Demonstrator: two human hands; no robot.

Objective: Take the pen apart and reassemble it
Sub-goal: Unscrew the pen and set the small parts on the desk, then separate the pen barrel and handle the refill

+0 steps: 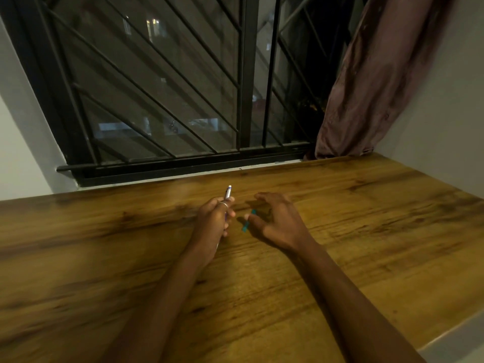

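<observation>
Wood: a brown, streaky-grained table (pixel 340 231) carries the whole job, bare all round the hands.
Pen body: the left hand (pixel 213 224) is wrapped around the pen barrel (pixel 228 193), whose white and blue end sticks up past the fingers toward the window (pixel 157 87); the rest is buried in the fist.
Teal part: a small teal piece (pixel 246 226), likely the cap or clip, lies on the wood right at the thumb of the right hand (pixel 277 221).
Right hand: spread and curved over that piece, fingers apart and holding nothing; whether the thumb touches it I cannot tell, the picture is blurred there.
Stage: I would judge the pen is partly dismantled, with the teal part off and the barrel in hand.
Risk, small parts: if the barrel is tipped while open, a spring or refill could slide out and roll; the smooth top would not stop it.
Risk, the nudge: a careless reach could flick the teal piece away instead of pinching it.
Edges: the near right edge of the table sits well clear of the hands; the far edge meets the sill under the window grille.
Room: open wood left, right and forward; the curtain (pixel 366 87) hangs at the far right corner, out of the way.
</observation>
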